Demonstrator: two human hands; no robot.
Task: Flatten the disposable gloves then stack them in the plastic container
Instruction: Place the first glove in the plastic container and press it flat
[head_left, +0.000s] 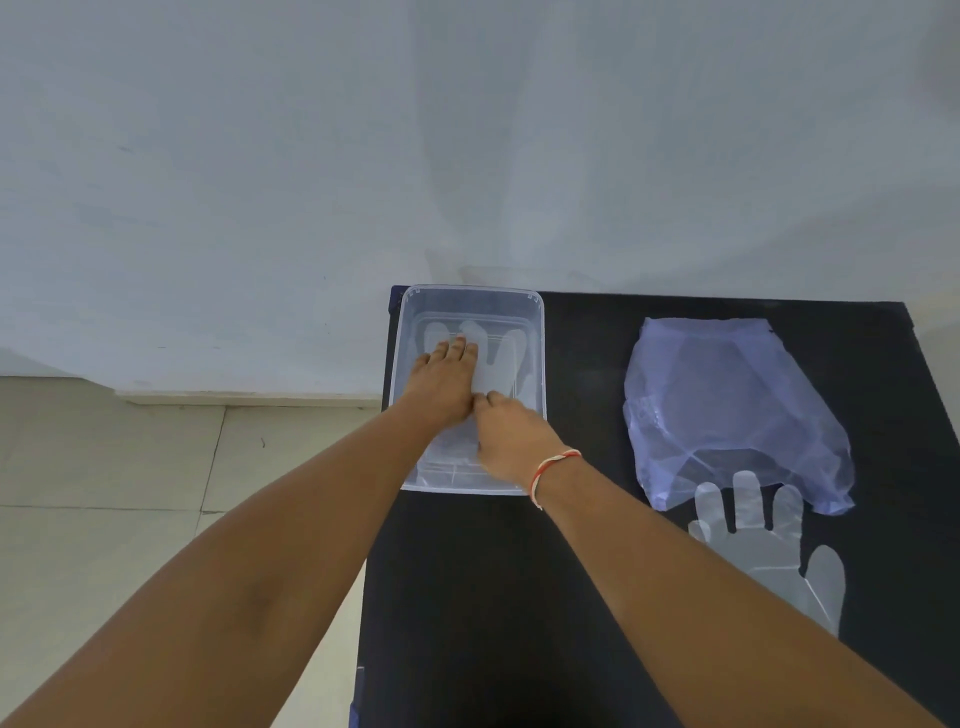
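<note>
Two hands are inside the clear box: the left hand lies flat and wide on a glove, the right hand curled beside it. Another glove lies flat on the black table, touching a see-through bag.

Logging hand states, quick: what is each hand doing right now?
Left hand: open, flat on the glove in the plastic container.
Right hand: on the same glove; grip cannot be told.

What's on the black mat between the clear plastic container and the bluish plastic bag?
Nothing: in the head view, the black mat lies bare between the clear plastic container and the bluish plastic bag.
</note>
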